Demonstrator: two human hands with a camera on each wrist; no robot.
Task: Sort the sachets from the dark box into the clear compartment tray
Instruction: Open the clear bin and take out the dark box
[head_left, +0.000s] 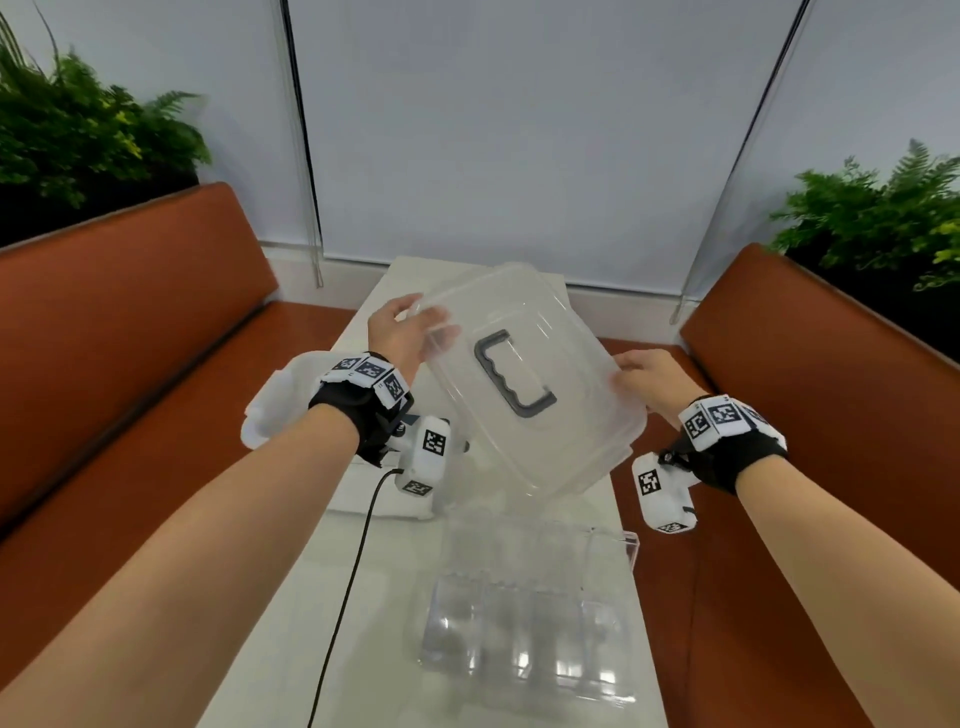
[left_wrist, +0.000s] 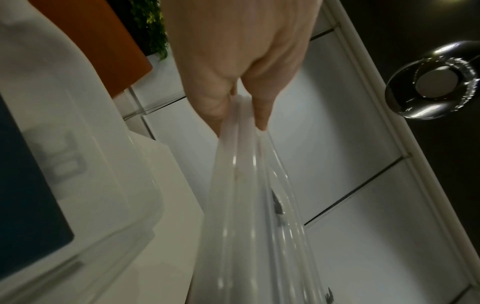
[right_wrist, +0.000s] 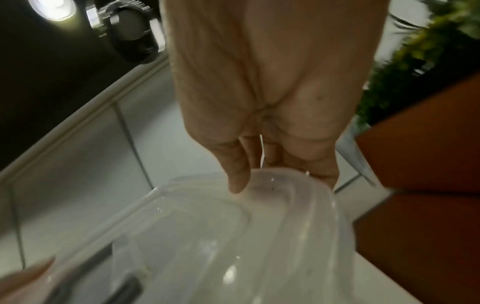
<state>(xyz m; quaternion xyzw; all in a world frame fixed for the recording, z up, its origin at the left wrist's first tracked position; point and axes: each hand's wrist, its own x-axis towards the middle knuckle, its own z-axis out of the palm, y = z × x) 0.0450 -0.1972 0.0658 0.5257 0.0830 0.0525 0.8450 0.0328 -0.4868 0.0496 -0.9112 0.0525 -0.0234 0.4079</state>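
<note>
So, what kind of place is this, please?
Probably a cafe or lounge booth: orange-brown upholstered benches flank a narrow white table, fern plants stand behind them, and white roller blinds cover the window.

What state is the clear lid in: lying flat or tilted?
Tilted: the clear lid is held above the table, between the left hand and right hand.

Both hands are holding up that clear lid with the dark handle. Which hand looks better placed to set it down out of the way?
Probably the left hand. It pinches the clear lid on the side with bare table; the right hand is beside the compartment tray near the table's edge.
</note>
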